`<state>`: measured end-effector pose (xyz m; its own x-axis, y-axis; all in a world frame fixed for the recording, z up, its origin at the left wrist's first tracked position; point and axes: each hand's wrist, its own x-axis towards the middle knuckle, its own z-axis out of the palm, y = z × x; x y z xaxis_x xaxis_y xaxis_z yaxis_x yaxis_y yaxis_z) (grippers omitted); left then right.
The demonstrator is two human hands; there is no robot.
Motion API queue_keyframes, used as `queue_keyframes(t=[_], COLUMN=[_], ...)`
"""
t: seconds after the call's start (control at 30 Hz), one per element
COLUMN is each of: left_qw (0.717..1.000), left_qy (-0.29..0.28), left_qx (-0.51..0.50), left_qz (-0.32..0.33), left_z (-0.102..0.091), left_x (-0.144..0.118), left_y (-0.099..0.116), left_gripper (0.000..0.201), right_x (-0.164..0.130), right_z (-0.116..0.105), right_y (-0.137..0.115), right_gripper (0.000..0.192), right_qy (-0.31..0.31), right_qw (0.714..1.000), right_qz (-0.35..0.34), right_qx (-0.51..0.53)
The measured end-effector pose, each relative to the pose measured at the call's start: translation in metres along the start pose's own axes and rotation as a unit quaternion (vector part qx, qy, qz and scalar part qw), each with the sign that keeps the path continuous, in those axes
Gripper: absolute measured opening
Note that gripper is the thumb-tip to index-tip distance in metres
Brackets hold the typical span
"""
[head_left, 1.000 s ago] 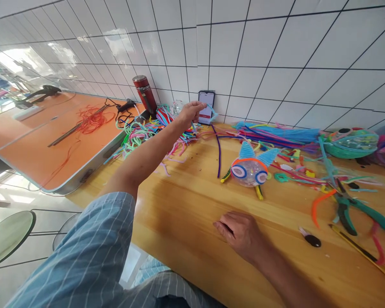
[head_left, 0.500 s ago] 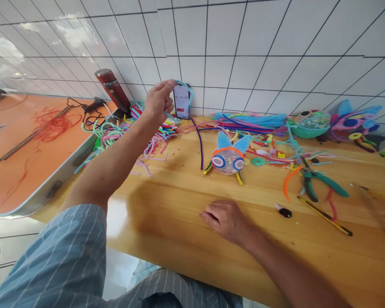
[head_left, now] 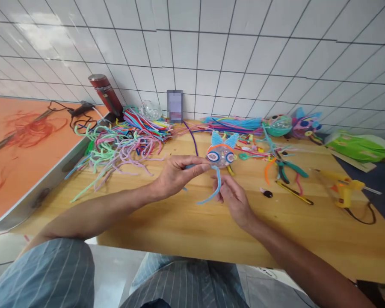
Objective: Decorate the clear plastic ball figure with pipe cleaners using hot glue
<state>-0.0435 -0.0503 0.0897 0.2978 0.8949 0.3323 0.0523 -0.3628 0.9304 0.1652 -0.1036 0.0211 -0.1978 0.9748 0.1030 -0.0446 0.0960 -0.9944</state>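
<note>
A: Long glossy wooden desk against white square tiles. Loose heap of fuzzy pastel pipe cleaners at the left, dark red metal flask upright behind it.

B: Writing anywhere?

A: Blurred upright phone; unreadable. Nothing in containers.

B: Hands?

A: Left hand, grip pinching one end of a light blue fuzzy pipe cleaner, just beside the clear round ball creature with ringed eyes and blue ears. Right hand, fingers curled at the strand's bend; real pinch impossible to tell.
</note>
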Motion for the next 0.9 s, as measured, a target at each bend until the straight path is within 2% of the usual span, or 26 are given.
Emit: queue_keyframes(t=[0.13,0.3,0.5,0.63,0.77,0.83,0.9], left_qw=[0.999,0.991,0.964,0.954,0.938,0.926,0.926], left_qy=[-0.023,-0.076,-0.201,-0.211,-0.263,-0.300,-0.298], left_qx=[0.047,0.106,0.170,0.209,0.218,0.227,0.230], left_qz=[-0.012,-0.036,-0.021,0.033,0.062,0.034,0.012], left_z=[-0.001,-0.020,-0.043,-0.055,-0.059,-0.056,-0.051], left_x=[-0.019,-0.031,-0.029,-0.034,-0.040,-0.042,-0.041], left_y=[-0.006,-0.025,-0.056,-0.070,-0.068,-0.058,-0.048], left_gripper=[0.044,0.044,0.047,0.035,0.028,0.032,0.038], right_x=[-0.021,-0.042,-0.048,-0.044,-0.045,-0.048,-0.051], right_z=[0.011,0.013,-0.010,-0.021,-0.030,-0.035,-0.045], right_y=[-0.011,-0.023,-0.038,-0.037,-0.035,-0.038,-0.040], right_gripper=[0.056,0.052,0.033,0.024,0.017,0.018,0.025], right_qy=[-0.027,-0.042,-0.112,-0.114,-0.107,-0.097,-0.090], right_qw=[0.995,0.992,0.978,0.962,0.944,0.937,0.934], right_qz=[0.076,0.115,0.139,0.134,0.112,0.095,0.077], right_qx=[0.058,0.021,-0.106,-0.206,-0.290,-0.321,-0.337])
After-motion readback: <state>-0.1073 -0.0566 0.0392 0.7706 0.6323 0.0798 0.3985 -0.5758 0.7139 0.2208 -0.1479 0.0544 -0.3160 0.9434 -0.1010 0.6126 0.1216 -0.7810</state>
